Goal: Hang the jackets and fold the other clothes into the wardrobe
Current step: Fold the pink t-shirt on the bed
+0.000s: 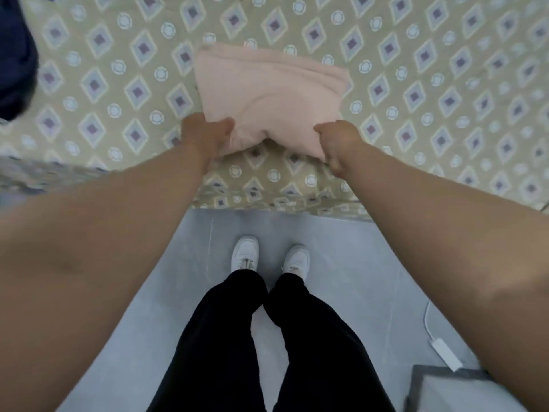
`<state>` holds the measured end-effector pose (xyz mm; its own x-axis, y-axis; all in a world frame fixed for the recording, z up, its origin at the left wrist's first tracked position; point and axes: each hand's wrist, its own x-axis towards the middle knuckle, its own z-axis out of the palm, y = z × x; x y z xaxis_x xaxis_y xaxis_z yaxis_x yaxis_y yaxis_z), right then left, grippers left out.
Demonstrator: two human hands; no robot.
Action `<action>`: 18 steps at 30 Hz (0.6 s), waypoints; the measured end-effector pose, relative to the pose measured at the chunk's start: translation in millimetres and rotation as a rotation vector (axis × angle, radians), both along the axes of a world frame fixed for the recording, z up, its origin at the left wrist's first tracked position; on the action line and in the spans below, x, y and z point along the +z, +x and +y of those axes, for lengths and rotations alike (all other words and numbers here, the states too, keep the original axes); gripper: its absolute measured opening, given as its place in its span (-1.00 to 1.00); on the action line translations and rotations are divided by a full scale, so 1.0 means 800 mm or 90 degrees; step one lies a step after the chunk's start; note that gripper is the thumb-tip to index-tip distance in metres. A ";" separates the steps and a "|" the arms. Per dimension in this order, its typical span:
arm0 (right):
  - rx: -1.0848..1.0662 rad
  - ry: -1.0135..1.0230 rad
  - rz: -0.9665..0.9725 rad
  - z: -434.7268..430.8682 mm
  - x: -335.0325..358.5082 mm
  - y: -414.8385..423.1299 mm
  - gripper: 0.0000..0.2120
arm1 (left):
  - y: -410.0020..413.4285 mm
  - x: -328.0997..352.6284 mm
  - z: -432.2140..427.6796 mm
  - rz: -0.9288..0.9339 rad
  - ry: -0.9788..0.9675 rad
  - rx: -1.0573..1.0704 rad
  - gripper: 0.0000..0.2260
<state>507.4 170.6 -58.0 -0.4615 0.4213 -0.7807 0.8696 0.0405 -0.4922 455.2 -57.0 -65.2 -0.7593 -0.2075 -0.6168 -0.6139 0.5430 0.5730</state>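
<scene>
A folded pink garment (269,96) lies on the patterned bedspread (445,93) near the edge closest to the person, already squared into a compact bundle with its layered edges showing along the far side. The left hand (205,133) grips the near left corner, thumb on top and fingers tucked under the cloth, and the right hand (338,142) is closed in a pinch on the near right corner; the frame is blurred, so exactly how many layers each hand holds cannot be told. The near edge bulges up between the two hands, which suggests the bundle is being gathered for lifting. To do this well, both hands should slide further under so that all layers are caught, and the bundle should come up level, or the fold will sag open in the middle. A dark blue garment (15,55) sits at the far left of the bed, well apart, probably awaiting its turn. The person stands close to the bed on a grey floor (184,263), in white shoes (245,252).
</scene>
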 end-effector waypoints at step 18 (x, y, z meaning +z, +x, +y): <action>-0.340 -0.217 0.133 0.005 0.375 0.215 -0.84 | 0.146 0.362 -0.038 -0.019 0.358 0.016 -0.92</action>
